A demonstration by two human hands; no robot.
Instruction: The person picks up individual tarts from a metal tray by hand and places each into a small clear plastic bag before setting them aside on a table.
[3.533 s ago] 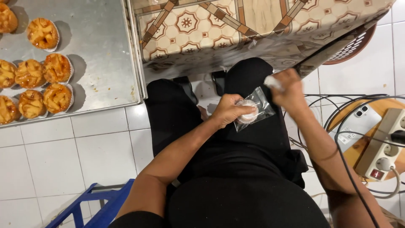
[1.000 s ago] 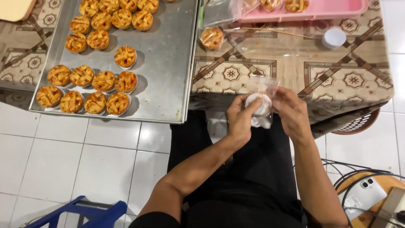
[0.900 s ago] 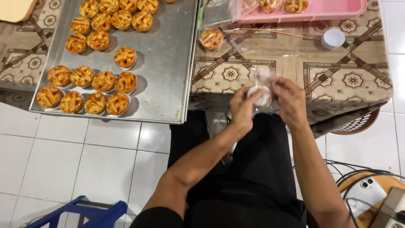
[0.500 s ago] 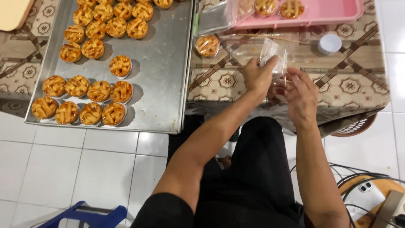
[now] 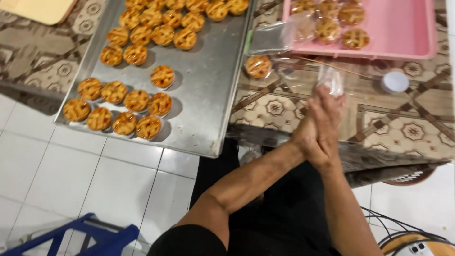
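1. Since half a second earlier, both hands have been brought together above the table edge, and the small clear plastic bag point(image 5: 332, 79) has been carried a little farther over the patterned tablecloth point(image 5: 393, 128).
2. A floor of white tiles point(image 5: 76, 185) is seen under and beside the table, with a blue frame point(image 5: 90, 234) at the lower left and dark cables point(image 5: 398, 227) at the lower right.
3. The table is covered by the brown geometric cloth under a clear sheet; a pale board point(image 5: 40, 8) is laid at its far left corner.
4. A large metal baking tray point(image 5: 213, 95) is set on the table with its near edge over the table's rim, and rows of small lattice-topped tarts point(image 5: 137, 100) are spread across it.
5. A pink tray point(image 5: 403, 33) is placed at the upper right, with several wrapped tarts point(image 5: 353, 39) lying inside.
6. The left hand point(image 5: 310, 135) and right hand point(image 5: 327, 125) are pressed close together, fingers closed around the lower part of the bag; the motion is blurred, so the exact grip of each cannot be told.
7. One bagged tart point(image 5: 258, 66) is left on the cloth between the trays, and a white round lid point(image 5: 395, 82) is seen well apart, to the right of the hands.
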